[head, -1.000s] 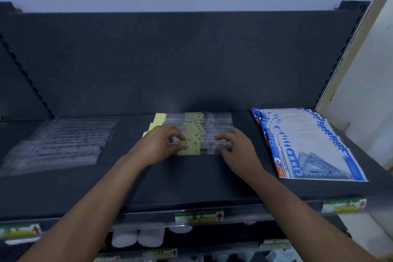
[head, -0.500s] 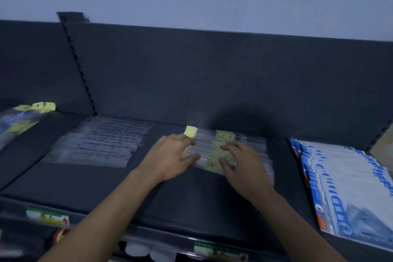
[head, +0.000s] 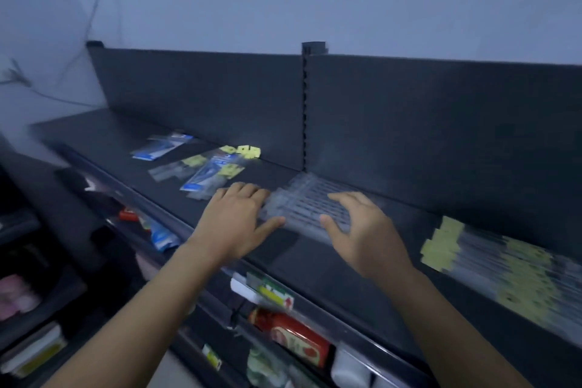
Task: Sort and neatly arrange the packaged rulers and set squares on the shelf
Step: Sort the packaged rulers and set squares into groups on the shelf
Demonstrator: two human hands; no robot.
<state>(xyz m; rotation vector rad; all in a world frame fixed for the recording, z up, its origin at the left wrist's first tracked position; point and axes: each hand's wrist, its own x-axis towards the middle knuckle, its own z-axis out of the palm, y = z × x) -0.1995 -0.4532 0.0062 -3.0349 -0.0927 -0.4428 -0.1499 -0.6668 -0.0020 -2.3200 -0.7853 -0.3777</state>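
Note:
A stack of clear packaged rulers [head: 307, 205] lies on the dark shelf [head: 315, 264] against the back panel. My left hand [head: 237, 219] is at the stack's left edge, fingers straight and thumb stretched toward it. My right hand [head: 362, 230] is spread over the stack's right part with its thumb at the front edge; motion blur hides whether it touches. Neither hand holds anything. A row of rulers with yellow tags [head: 504, 264] lies to the right. Loose blue and yellow-tagged packs [head: 206, 172] are scattered to the left.
A slotted upright [head: 304, 110] divides the back panel just behind the clear stack. Another blue pack [head: 160, 148] lies further left. Price labels [head: 271, 293] line the shelf's front rail, and red and white goods [head: 293, 334] fill the shelf below.
Both hands left the yellow-tagged ruler stack and moved left to the clear ruler stack. The view swung left, so the blue set-square packs are out of sight.

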